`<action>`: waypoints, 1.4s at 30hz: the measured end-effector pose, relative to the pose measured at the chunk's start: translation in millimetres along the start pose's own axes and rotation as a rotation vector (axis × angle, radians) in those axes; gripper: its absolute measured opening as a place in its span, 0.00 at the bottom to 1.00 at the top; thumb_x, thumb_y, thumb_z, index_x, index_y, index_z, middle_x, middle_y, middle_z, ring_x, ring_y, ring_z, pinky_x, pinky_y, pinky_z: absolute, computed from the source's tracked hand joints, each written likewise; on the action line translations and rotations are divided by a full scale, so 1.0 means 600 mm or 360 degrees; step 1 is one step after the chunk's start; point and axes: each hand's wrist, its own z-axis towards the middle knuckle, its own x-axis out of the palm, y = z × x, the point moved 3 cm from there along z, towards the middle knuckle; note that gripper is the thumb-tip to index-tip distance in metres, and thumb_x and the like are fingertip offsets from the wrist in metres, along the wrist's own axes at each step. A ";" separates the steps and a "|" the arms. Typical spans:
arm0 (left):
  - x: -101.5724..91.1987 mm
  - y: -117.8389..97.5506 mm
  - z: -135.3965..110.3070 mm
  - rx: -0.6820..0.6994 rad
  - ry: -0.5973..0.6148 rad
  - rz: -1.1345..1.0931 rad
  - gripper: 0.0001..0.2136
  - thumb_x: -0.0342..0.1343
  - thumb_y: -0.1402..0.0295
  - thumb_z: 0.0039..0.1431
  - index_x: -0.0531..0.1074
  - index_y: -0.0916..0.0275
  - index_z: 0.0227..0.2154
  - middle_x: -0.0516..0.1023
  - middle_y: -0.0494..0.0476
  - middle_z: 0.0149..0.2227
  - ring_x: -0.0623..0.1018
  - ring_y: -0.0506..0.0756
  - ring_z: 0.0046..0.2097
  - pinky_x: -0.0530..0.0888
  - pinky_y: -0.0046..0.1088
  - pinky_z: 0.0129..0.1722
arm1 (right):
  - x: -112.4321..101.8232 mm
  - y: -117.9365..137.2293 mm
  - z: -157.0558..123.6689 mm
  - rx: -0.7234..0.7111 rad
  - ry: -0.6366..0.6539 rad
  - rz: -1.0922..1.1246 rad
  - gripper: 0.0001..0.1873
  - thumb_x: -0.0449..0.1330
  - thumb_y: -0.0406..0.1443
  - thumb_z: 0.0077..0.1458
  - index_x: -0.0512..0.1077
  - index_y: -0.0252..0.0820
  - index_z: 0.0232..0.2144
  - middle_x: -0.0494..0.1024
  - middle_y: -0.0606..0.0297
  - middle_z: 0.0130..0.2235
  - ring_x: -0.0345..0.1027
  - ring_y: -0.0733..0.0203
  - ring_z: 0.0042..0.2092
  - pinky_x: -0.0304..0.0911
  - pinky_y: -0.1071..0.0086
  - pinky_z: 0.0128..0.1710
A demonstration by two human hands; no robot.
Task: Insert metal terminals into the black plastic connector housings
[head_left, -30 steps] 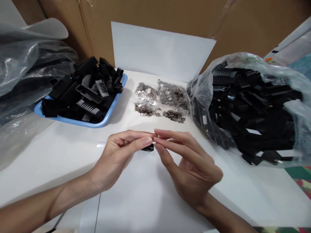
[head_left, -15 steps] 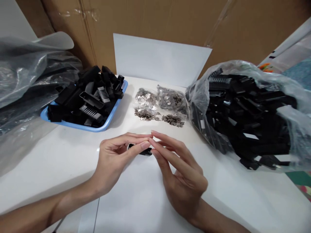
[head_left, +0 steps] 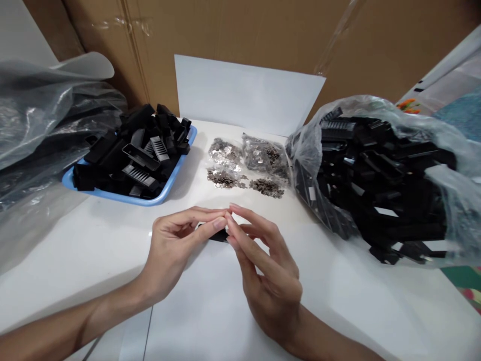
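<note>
My left hand [head_left: 176,245] pinches a small black plastic part [head_left: 219,235] between thumb and fingers, just above the white table [head_left: 112,230]. My right hand [head_left: 263,271] meets it from the right, fingertips pressed together at the part's right end. Most of the part is hidden behind the fingers. Whether the right fingertips also hold one of the small metal pieces cannot be seen.
A blue tray [head_left: 171,183] heaped with black plastic parts stands at the back left. Small metal pieces [head_left: 246,165], loose and in clear bags, lie at the back centre. A clear bag of black parts [head_left: 379,175] fills the right. Grey plastic sheeting [head_left: 41,130] lies left; cardboard stands behind.
Both hands have drawn slightly nearer to me and to the left with the black part. The right hand's fingers have closed in on the part's end.
</note>
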 end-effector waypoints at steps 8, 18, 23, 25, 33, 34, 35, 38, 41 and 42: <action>0.006 0.007 0.002 -0.0291 0.0064 -0.0208 0.03 0.74 0.63 0.58 0.89 0.54 0.34 0.90 0.57 0.40 0.87 0.57 0.47 0.82 0.30 0.52 | 0.003 -0.002 0.002 -0.0121 -0.0013 -0.0236 0.31 0.58 0.21 0.66 0.70 0.44 0.68 0.78 0.49 0.62 0.80 0.52 0.55 0.83 0.62 0.45; 0.014 0.014 -0.002 -0.0545 0.0216 -0.0459 0.08 0.72 0.60 0.60 0.86 0.58 0.31 0.87 0.57 0.43 0.82 0.54 0.52 0.76 0.23 0.53 | -0.016 -0.016 0.026 0.0050 -0.0261 -0.0116 0.17 0.71 0.31 0.60 0.65 0.46 0.36 0.72 0.66 0.38 0.75 0.58 0.41 0.78 0.60 0.40; 0.018 0.016 -0.003 -0.0576 0.0391 -0.0541 0.09 0.69 0.60 0.65 0.86 0.59 0.32 0.84 0.56 0.41 0.80 0.51 0.44 0.74 0.23 0.50 | -0.011 -0.020 0.030 -0.0014 -0.0060 0.0137 0.16 0.65 0.26 0.65 0.73 0.45 0.51 0.81 0.60 0.45 0.79 0.56 0.48 0.80 0.58 0.46; 0.018 0.018 -0.004 -0.0592 0.0448 -0.0552 0.09 0.68 0.60 0.66 0.86 0.59 0.32 0.83 0.56 0.41 0.78 0.50 0.42 0.74 0.23 0.51 | -0.014 -0.019 0.033 -0.0043 -0.0066 0.0150 0.19 0.64 0.24 0.64 0.75 0.45 0.54 0.83 0.60 0.45 0.80 0.57 0.46 0.80 0.60 0.45; 0.019 0.022 -0.004 -0.0645 0.0398 -0.0605 0.09 0.72 0.60 0.61 0.85 0.60 0.30 0.80 0.55 0.35 0.76 0.51 0.42 0.73 0.25 0.50 | -0.018 -0.015 0.041 -0.0140 0.0043 0.0148 0.23 0.65 0.22 0.63 0.80 0.48 0.54 0.87 0.60 0.47 0.83 0.56 0.47 0.81 0.60 0.44; 0.019 0.022 -0.004 -0.0647 0.0397 -0.0607 0.09 0.72 0.60 0.61 0.85 0.60 0.30 0.80 0.55 0.35 0.76 0.51 0.42 0.73 0.25 0.51 | -0.018 -0.015 0.041 -0.0127 0.0050 0.0135 0.23 0.65 0.22 0.63 0.80 0.49 0.54 0.87 0.61 0.47 0.83 0.56 0.46 0.81 0.60 0.44; 0.020 0.023 -0.004 -0.0649 0.0403 -0.0609 0.09 0.72 0.60 0.61 0.85 0.60 0.30 0.80 0.54 0.34 0.76 0.51 0.43 0.73 0.25 0.51 | -0.018 -0.015 0.041 -0.0118 0.0056 0.0123 0.22 0.65 0.23 0.64 0.80 0.50 0.54 0.87 0.61 0.46 0.83 0.56 0.46 0.81 0.60 0.44; 0.020 0.023 -0.005 -0.0658 0.0417 -0.0604 0.09 0.72 0.61 0.61 0.85 0.60 0.30 0.79 0.54 0.34 0.76 0.52 0.44 0.72 0.27 0.53 | -0.018 -0.016 0.040 -0.0107 0.0064 0.0103 0.21 0.64 0.23 0.64 0.80 0.49 0.54 0.87 0.61 0.46 0.83 0.56 0.46 0.81 0.60 0.44; 0.020 0.022 -0.006 -0.0668 0.0418 -0.0604 0.09 0.72 0.61 0.60 0.84 0.61 0.29 0.79 0.54 0.34 0.76 0.53 0.44 0.71 0.28 0.55 | -0.019 -0.017 0.040 -0.0101 0.0066 0.0104 0.20 0.64 0.23 0.64 0.80 0.48 0.53 0.87 0.61 0.46 0.83 0.56 0.46 0.81 0.60 0.44; 0.020 0.022 -0.006 -0.0672 0.0419 -0.0607 0.10 0.72 0.61 0.60 0.84 0.61 0.29 0.79 0.54 0.34 0.76 0.53 0.44 0.71 0.28 0.55 | -0.019 -0.017 0.040 -0.0099 0.0066 0.0105 0.20 0.64 0.23 0.64 0.80 0.48 0.53 0.87 0.61 0.46 0.83 0.56 0.46 0.81 0.60 0.44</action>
